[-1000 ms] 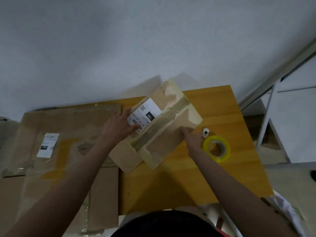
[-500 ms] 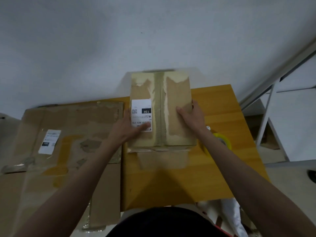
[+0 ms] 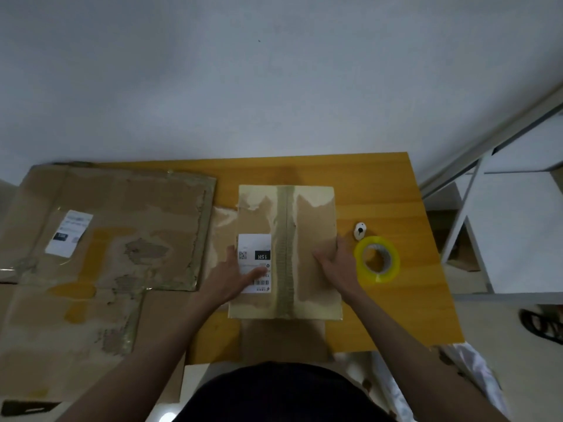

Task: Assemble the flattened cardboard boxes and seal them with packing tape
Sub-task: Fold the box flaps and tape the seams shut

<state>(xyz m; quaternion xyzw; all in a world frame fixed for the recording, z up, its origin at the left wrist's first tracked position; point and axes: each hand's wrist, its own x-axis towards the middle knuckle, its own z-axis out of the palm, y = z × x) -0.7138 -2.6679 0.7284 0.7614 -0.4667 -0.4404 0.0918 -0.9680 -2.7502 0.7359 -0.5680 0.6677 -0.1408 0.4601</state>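
A small cardboard box (image 3: 310, 226) lies on the orange table (image 3: 380, 184), old tape down its middle seam and a white shipping label on its left half. My left hand (image 3: 233, 277) rests flat on the label side with straight fingers. My right hand (image 3: 336, 266) presses flat on the box's right half near its edge. One flap (image 3: 283, 339) sticks out toward me and another (image 3: 224, 236) to the left. A roll of yellow-tinted packing tape (image 3: 377, 259) sits just right of my right hand.
A large flattened cardboard sheet (image 3: 115, 226) with a white label covers the table's left side, with more cardboard (image 3: 61, 330) below it. A small white object (image 3: 359, 230) lies beside the tape. A white metal frame (image 3: 466, 220) stands at the right, a dark sandal (image 3: 539, 325) on the floor.
The box was turned from a diagonal tilt to square with the table, then lowered flat. Both hands moved with it and now press on its top face.
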